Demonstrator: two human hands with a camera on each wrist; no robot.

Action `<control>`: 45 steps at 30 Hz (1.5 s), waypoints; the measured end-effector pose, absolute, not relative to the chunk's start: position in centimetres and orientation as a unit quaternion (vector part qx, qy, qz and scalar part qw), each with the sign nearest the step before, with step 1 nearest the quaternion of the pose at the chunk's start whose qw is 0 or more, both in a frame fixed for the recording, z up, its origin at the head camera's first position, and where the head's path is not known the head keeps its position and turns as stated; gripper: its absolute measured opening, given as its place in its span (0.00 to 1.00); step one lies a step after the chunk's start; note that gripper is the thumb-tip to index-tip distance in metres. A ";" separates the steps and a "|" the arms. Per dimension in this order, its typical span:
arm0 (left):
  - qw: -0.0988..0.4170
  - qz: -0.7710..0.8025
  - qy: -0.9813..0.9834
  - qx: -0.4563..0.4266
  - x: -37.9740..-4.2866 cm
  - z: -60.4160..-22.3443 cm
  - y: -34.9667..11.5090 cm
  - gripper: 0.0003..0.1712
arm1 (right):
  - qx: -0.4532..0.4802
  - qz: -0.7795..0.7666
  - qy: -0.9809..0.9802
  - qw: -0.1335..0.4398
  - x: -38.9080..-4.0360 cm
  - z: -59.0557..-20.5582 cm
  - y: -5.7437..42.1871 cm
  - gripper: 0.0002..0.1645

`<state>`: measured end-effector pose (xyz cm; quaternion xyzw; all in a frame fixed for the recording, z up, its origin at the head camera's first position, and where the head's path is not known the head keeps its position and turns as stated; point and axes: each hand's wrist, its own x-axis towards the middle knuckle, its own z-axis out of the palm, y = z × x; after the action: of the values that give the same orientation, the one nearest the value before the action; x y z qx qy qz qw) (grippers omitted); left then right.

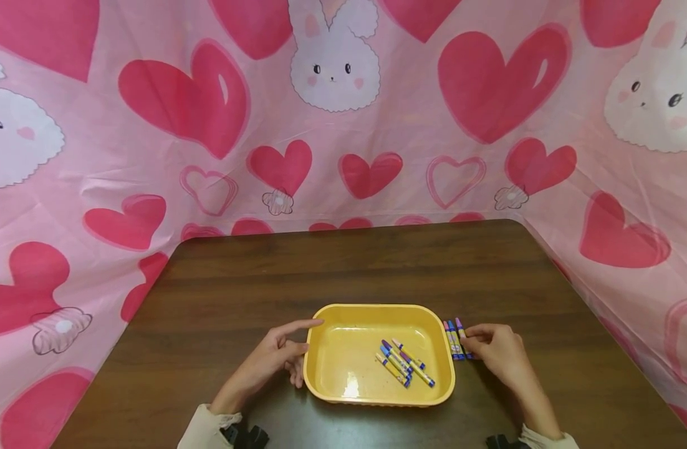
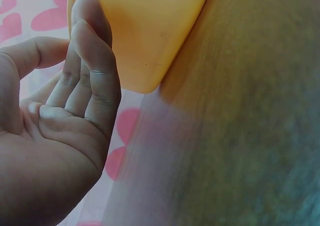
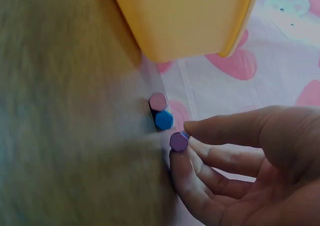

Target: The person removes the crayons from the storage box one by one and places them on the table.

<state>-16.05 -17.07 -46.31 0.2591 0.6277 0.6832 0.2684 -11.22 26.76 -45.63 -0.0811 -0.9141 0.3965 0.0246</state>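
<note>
Against the left rim of the yellow tray, my left hand holds with the index finger over the edge and the thumb at the rim. The left wrist view shows its other fingers bent beside the tray's outer wall. My right hand pinches a purple crayon between thumb and fingers, just right of the tray. Beside it, a pink crayon and a blue crayon lie side by side on the table. Several yellow-wrapped crayons lie in a loose pile inside the tray, right of its middle.
The dark wooden table reaches back to a pink cloth printed with hearts and rabbits, which hangs behind and at both sides. The tray stands near the table's front.
</note>
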 end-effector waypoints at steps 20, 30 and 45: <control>0.265 0.683 0.628 0.262 -16.0 -46.4 -17.1 0.29 | -0.085 0.392 -0.916 0.009 -11.2 -45.5 26.3 0.13; 0.264 0.685 0.627 0.262 -16.1 -46.5 -17.0 0.29 | -0.077 0.381 -0.921 0.022 -11.1 -45.3 26.3 0.13; 0.269 0.684 0.628 0.256 -16.1 -46.5 -17.0 0.29 | -0.036 0.403 -0.904 0.136 -10.6 -42.7 24.4 0.11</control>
<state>-16.10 -17.04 -46.47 0.2558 0.6275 0.6843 0.2692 -10.64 24.36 -42.73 -0.0364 -0.9045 0.4028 0.1355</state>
